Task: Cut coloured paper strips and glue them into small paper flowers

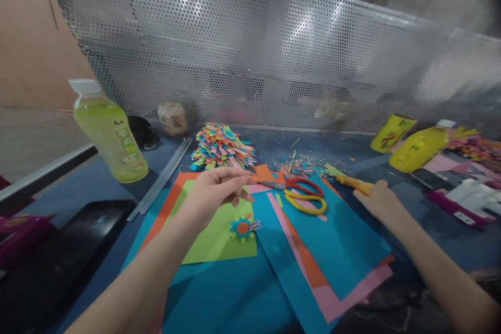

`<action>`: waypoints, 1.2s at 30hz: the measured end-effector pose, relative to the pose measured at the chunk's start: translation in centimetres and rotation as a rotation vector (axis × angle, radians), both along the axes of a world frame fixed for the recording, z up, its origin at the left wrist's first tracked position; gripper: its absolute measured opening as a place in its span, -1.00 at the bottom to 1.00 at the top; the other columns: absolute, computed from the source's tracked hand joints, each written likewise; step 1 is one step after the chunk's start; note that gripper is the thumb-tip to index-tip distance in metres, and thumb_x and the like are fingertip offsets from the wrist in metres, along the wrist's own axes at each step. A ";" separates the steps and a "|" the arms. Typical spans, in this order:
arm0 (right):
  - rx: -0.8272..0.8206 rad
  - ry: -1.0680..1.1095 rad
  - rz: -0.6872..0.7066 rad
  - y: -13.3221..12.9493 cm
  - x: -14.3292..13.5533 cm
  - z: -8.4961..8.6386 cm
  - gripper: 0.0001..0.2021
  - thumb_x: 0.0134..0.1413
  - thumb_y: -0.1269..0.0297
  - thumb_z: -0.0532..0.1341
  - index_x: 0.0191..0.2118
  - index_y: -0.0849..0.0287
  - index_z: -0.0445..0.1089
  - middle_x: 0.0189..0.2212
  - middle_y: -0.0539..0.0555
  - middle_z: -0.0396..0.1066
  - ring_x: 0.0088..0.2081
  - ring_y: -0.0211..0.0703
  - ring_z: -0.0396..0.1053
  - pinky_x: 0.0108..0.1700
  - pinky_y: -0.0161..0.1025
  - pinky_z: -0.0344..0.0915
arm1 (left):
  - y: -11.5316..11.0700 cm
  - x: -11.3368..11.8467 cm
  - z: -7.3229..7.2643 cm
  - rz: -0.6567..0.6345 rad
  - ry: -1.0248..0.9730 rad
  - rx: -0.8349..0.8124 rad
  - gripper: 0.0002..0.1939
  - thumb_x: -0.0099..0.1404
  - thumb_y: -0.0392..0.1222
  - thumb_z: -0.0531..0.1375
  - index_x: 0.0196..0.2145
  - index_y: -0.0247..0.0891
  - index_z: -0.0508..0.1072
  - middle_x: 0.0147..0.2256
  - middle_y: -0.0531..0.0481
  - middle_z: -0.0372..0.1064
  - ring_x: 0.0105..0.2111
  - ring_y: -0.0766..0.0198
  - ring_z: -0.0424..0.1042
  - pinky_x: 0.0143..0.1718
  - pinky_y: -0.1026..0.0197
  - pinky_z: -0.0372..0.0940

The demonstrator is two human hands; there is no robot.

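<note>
My left hand [219, 193] is over the green sheet [211, 245], its thumb and index finger pinched together; what lies between the fingertips is too small to name. Near those fingertips are the tips of scissors [301, 195] with red and yellow handles, lying on the coloured papers. Below the hand sits a small blue and green paper flower [242, 228] with an orange centre and a looped pink piece at its side. To the right, my right hand [378, 198] is closed around the end of a yellow-orange tool [352, 183], pointing left.
Behind the papers rises a pile of colourful fringed paper pieces [223, 146], with scraps [305, 164] beside it. A green drink bottle [109, 133] stands left, near clear sticks [160, 180] and a black tray [94, 229]. A yellow bottle [418, 148] is at right. A perforated metal screen [250, 52] stands behind.
</note>
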State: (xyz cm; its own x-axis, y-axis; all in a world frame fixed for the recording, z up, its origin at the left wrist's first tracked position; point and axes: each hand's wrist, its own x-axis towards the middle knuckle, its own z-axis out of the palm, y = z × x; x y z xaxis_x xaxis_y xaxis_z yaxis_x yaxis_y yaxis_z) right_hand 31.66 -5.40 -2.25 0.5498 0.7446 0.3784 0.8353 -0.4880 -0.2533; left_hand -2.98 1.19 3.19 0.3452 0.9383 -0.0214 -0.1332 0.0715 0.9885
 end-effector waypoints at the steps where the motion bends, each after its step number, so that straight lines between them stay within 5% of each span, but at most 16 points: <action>1: -0.008 -0.040 -0.033 -0.1 -0.6 0.0 -0.78 -0.06 0.19 0.13 -0.34 0.26 0.28 -0.49 0.29 0.33 -0.44 0.17 0.39 -0.47 -0.03 0.23 | 0.0 0.0 0.0 -0.001 -0.003 0.001 -0.76 -0.11 -0.16 0.36 -0.48 -0.34 0.48 -0.59 -0.03 0.45 -0.63 0.38 0.38 -0.65 0.38 0.15; 5: -0.030 -0.181 0.082 -0.5 -4.9 0.9 -0.73 0.01 0.21 0.10 -0.32 0.39 0.32 -0.31 0.50 0.32 -0.21 0.38 0.32 -0.31 0.22 0.19 | 0.2 -0.1 -0.1 0.011 -0.023 0.022 -0.80 -0.07 -0.20 0.34 -0.47 -0.35 0.49 -0.69 0.02 0.38 -0.65 0.38 0.36 -0.66 0.38 0.13; 9: -0.132 -0.175 0.583 -1.5 -11.4 1.2 -0.86 0.06 0.26 0.12 -0.38 0.19 0.36 -0.37 0.12 0.40 -0.29 -0.09 0.38 -0.23 -0.18 0.30 | 0.7 -0.3 -0.3 0.097 -0.046 0.022 -0.80 -0.06 -0.21 0.34 -0.44 -0.35 0.48 -0.70 0.04 0.37 -0.66 0.42 0.34 -0.64 0.40 0.13; 11: -0.123 -0.219 0.896 -1.9 -14.2 1.1 -0.88 0.05 0.27 0.16 -0.31 0.20 0.36 -0.33 0.13 0.41 -0.24 -0.07 0.36 -0.16 -0.15 0.29 | 1.0 -0.5 -0.5 0.132 -0.052 0.019 -0.77 -0.07 -0.20 0.35 -0.43 -0.34 0.48 -0.65 0.05 0.39 -0.65 0.43 0.35 -0.63 0.39 0.15; 14: -0.050 -0.257 1.150 -1.7 -16.8 1.1 -0.76 0.01 0.25 0.22 -0.19 0.25 0.34 -0.25 0.20 0.40 -0.19 0.00 0.33 -0.17 -0.09 0.27 | 1.3 -0.5 -0.8 0.156 -0.046 0.019 -0.76 -0.09 -0.19 0.36 -0.43 -0.35 0.49 -0.63 0.05 0.39 -0.65 0.42 0.35 -0.62 0.38 0.17; 22: -0.090 -0.256 1.299 0.7 -19.4 0.6 -0.55 0.01 0.12 0.21 -0.02 0.29 0.29 -0.14 0.19 0.39 -0.10 0.02 0.27 -0.09 -0.07 0.20 | 1.1 -0.4 -0.7 0.164 -0.039 0.026 -0.75 -0.11 -0.16 0.36 -0.46 -0.34 0.49 -0.63 0.07 0.38 -0.65 0.43 0.34 -0.62 0.38 0.15; 30: 0.066 -0.426 1.323 1.7 -20.3 -0.9 -0.73 0.07 0.24 0.19 -0.13 0.29 0.35 -0.31 0.16 0.46 -0.16 -0.01 0.33 -0.16 -0.08 0.21 | 1.0 -0.4 -0.8 0.154 -0.031 0.023 -0.81 -0.06 -0.19 0.33 -0.45 -0.34 0.49 -0.64 0.06 0.39 -0.66 0.45 0.33 -0.62 0.39 0.12; 36: 0.202 -0.301 1.348 1.9 -19.1 -1.3 -0.82 0.17 0.40 0.07 -0.18 0.30 0.37 -0.33 0.15 0.48 -0.23 -0.10 0.39 -0.20 -0.19 0.27 | 1.1 -0.4 -0.8 0.166 -0.031 0.012 -0.82 -0.07 -0.20 0.33 -0.47 -0.32 0.50 -0.65 0.06 0.39 -0.66 0.43 0.34 -0.61 0.36 0.12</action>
